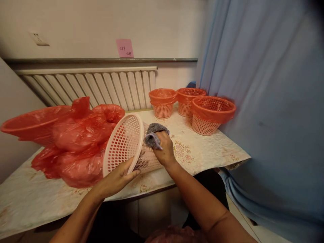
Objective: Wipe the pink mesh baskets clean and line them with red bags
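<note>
A pale pink perforated plastic basket (140,135) lies tipped on its side over the table, its mouth facing left. My left hand (118,177) grips the rim at the near edge, with the thumb outside and the other fingers partly hidden behind the rim. My right hand (165,150) is closed around a grey cloth (153,135) with a light purple edge. That cloth presses against the outer side wall of the basket. The fingertips under the cloth are hidden.
Red plastic bags (81,135), bulky and crumpled, pile up at the left. Three baskets lined with red bags, one of them the nearest basket (206,126), stand at the back right. A floral cloth covers the table (227,152). Behind are a radiator (101,86) and a blue curtain (265,101).
</note>
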The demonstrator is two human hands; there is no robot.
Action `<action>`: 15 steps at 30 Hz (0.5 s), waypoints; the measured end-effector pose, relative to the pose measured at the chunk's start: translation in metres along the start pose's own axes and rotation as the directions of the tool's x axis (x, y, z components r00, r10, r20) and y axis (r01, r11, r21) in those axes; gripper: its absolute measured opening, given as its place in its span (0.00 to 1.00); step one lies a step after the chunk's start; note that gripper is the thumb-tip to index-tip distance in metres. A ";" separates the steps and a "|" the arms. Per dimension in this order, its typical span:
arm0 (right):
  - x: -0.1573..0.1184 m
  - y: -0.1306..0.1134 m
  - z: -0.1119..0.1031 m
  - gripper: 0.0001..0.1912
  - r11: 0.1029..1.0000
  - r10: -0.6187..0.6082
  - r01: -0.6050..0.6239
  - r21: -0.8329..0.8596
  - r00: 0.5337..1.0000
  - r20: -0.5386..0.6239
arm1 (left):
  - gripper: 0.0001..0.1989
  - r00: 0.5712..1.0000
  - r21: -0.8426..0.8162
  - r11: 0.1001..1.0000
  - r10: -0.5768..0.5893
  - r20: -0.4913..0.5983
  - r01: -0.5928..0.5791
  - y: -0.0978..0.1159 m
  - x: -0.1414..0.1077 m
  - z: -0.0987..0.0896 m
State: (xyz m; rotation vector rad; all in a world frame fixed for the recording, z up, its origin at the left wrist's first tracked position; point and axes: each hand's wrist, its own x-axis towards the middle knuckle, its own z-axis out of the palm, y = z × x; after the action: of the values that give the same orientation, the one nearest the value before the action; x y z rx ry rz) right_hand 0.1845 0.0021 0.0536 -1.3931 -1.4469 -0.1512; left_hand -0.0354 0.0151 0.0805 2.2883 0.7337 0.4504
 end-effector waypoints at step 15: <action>-0.068 -0.002 0.004 0.09 0.996 0.013 -0.006 -0.093 0.997 0.079 | 0.30 0.970 -0.456 0.882 -0.201 -0.135 0.119 0.031 0.017 -0.007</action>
State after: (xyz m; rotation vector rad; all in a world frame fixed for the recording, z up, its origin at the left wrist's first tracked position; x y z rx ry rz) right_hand 0.1634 -0.0397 0.0041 -1.4956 -1.5154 -0.1600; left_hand -0.0135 0.0105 0.1088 1.7572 0.8063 0.6761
